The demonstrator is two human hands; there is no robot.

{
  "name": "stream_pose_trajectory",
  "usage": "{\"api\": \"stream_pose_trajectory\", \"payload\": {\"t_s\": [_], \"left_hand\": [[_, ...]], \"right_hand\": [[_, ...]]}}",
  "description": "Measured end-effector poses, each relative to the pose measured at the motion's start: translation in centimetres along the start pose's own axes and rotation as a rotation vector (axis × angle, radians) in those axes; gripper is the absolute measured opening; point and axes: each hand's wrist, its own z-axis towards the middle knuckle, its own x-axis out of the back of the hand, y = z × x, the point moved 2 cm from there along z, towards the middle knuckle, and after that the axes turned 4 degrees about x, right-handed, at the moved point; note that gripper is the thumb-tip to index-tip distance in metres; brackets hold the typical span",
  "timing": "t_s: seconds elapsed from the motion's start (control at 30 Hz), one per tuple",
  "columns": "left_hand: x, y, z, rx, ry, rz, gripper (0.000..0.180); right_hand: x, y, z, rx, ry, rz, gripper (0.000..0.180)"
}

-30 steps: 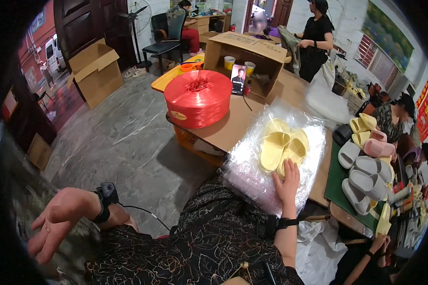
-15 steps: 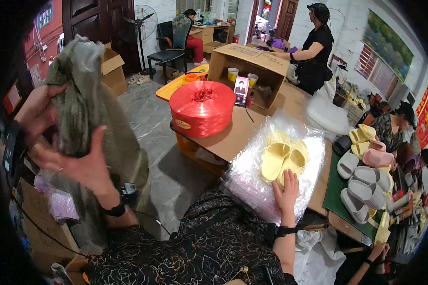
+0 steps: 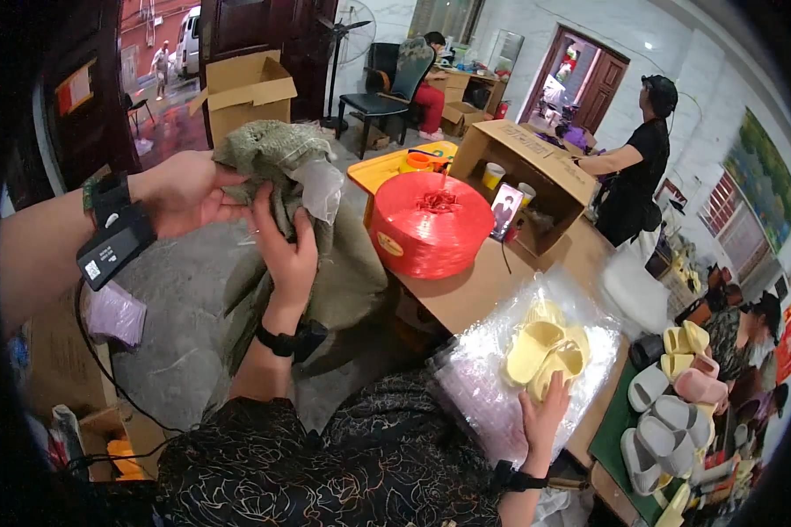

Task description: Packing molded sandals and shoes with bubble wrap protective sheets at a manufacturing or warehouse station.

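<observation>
My left hand (image 3: pixel 288 259) is closed on the bunched upper part of an olive-green mesh-like sack (image 3: pixel 277 139). A clear plastic piece (image 3: pixel 318 189) sticks out beside my fingers. Another person's hand (image 3: pixel 180 186), with a black box-shaped device on its wrist, comes in from the left and touches the same sack. My right hand (image 3: pixel 545 420) lies with fingers extended against the near end of a pair of pale yellow slippers (image 3: pixel 536 351). They rest on a stack of clear plastic bags (image 3: pixel 470 395); whether they are inside the top one I cannot tell.
A big red twine roll (image 3: pixel 426 241), an open cardboard box (image 3: pixel 523 145) and a phone (image 3: pixel 505 209) stand on the table. Grey, pink and yellow slippers (image 3: pixel 668 430) pile up at right. Another box (image 3: pixel 250 92) stands near the doorway. A person (image 3: pixel 637 167) stands behind the table.
My view has turned left, so the scene sits further right. My left hand, spread before, now grips the sack. The other person's hand has reached further in. My right hand stays at the slippers.
</observation>
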Motion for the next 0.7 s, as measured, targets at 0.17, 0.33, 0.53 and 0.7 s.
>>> {"api": "stream_pose_trajectory", "payload": {"t_s": [0.17,0.33,0.53,0.7], "left_hand": [[-2.3,-1.1,-2.7,0.173,-0.223,-0.260,0.054],[-4.9,0.1,-4.0,0.810,-0.692,-0.756,0.058],[-5.5,3.0,-5.1,1.042,-0.958,-1.111,0.064],[-5.3,3.7,-4.8,0.990,-0.982,-0.983,0.068]], "right_hand": [[4.1,-6.1,1.5,0.149,0.078,-0.114,0.069],[2.3,-12.7,4.4,0.208,-0.304,0.600,0.062],[-5.8,-22.3,8.8,0.297,-0.721,0.881,0.095],[-14.6,-25.2,10.4,0.187,-0.706,1.150,0.058]]}}
